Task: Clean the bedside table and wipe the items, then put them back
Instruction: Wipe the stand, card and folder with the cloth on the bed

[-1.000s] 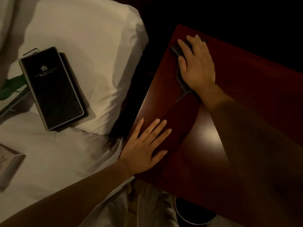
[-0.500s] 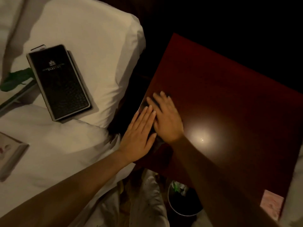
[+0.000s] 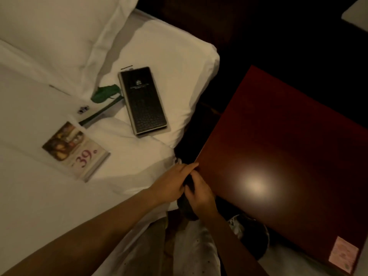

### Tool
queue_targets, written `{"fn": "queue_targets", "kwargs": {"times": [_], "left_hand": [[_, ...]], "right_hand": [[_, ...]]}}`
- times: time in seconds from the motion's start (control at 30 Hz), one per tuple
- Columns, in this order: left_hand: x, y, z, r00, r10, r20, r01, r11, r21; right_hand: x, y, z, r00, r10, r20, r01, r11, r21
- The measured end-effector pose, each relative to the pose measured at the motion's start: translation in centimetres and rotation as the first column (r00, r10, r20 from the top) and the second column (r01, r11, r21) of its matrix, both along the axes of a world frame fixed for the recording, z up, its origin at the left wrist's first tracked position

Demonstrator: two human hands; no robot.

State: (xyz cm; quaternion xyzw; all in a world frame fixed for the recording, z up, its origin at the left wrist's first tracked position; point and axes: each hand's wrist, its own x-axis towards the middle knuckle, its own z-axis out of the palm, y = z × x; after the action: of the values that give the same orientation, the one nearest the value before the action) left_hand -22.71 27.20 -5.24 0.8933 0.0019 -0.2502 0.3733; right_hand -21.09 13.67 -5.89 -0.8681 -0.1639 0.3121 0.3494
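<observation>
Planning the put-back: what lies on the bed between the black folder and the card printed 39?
Head view: a green leaf with its dark stem on white bedding, between the black folder and the card.

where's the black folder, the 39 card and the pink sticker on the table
black folder point(image 3: 143, 100): head view, middle of its cover, lying on the bed.
39 card point(image 3: 76, 150): head view, centre of the card, on the sheet.
pink sticker point(image 3: 343, 254): head view, middle of the sticker, near corner of the tabletop.
</observation>
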Motion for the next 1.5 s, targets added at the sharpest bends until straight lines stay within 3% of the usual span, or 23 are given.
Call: {"fn": "queue_targets", "kwargs": {"times": [0.1, 0.17, 0.3, 0.5, 0.63, 0.73, 0.8, 0.87, 1.0, 1.1, 1.2, 1.3, 1.5], "left_hand": [[-1.7, 2.4, 2.2, 0.992, 0.127, 0.000, -0.127, 0.992, 0.012], [-2.6, 4.2, 3.5, 0.974, 0.219, 0.055, -0.221, 0.975, 0.032], [-4.0, 8.2, 6.4, 0.881, 0.455, 0.133, -0.461, 0.887, 0.016], [-5.3, 14.4, 9.5, 0.525, 0.834, 0.171, -0.832, 0.545, -0.103], [-6.2, 18.1, 10.4, 0.449, 0.891, 0.066, -0.874, 0.454, -0.176], [-7.5, 20.6, 10.2, 0.232, 0.971, -0.061, -0.949, 0.213, -0.231], [-8.7, 22.2, 9.2, 0.096, 0.992, -0.077, -0.984, 0.083, -0.157], [-9.9, 23.3, 7.7, 0.028, 0.996, -0.082, -0.999, 0.026, -0.024], [-10.8, 23.6, 4.8, -0.025, 0.954, -0.298, -0.986, 0.025, 0.163], [-10.5, 23.4, 4.0, -0.117, 0.906, -0.407, -0.990, -0.075, 0.116], [-10.0, 23.1, 3.8, -0.132, 0.870, -0.475, -0.989, -0.146, 0.006], [-9.7, 22.8, 4.8, -0.145, 0.868, -0.475, -0.967, -0.226, -0.118], [-11.0, 23.4, 9.5, -0.168, 0.918, -0.358, -0.927, -0.271, -0.259]], "right_hand": [[-0.2, 2.7, 1.9, 0.997, -0.016, -0.071, 0.021, 0.997, 0.073], [-0.1, 4.4, 3.3, 0.999, -0.033, -0.038, 0.038, 0.988, 0.151], [0.8, 9.0, 6.2, 0.994, 0.107, -0.023, -0.102, 0.979, 0.174], [2.5, 16.4, 9.8, 0.922, 0.386, -0.004, -0.378, 0.906, 0.191], [2.7, 21.2, 10.9, 0.876, 0.460, 0.146, -0.475, 0.876, 0.084], [2.5, 24.4, 11.2, 0.874, 0.433, 0.219, -0.459, 0.885, 0.084], [2.5, 26.2, 11.0, 0.879, 0.408, 0.245, -0.438, 0.895, 0.081], [2.5, 27.9, 10.7, 0.873, 0.418, 0.253, -0.443, 0.895, 0.053], [1.8, 29.5, 10.1, 0.849, 0.477, 0.229, -0.486, 0.874, -0.021], [1.3, 29.7, 9.9, 0.841, 0.492, 0.227, -0.498, 0.866, -0.031], [1.0, 29.7, 9.7, 0.822, 0.520, 0.231, -0.516, 0.853, -0.081], [0.4, 30.1, 9.9, 0.801, 0.544, 0.251, -0.539, 0.837, -0.096], [-3.3, 30.8, 10.7, 0.735, 0.647, 0.201, -0.653, 0.756, -0.044]]}}
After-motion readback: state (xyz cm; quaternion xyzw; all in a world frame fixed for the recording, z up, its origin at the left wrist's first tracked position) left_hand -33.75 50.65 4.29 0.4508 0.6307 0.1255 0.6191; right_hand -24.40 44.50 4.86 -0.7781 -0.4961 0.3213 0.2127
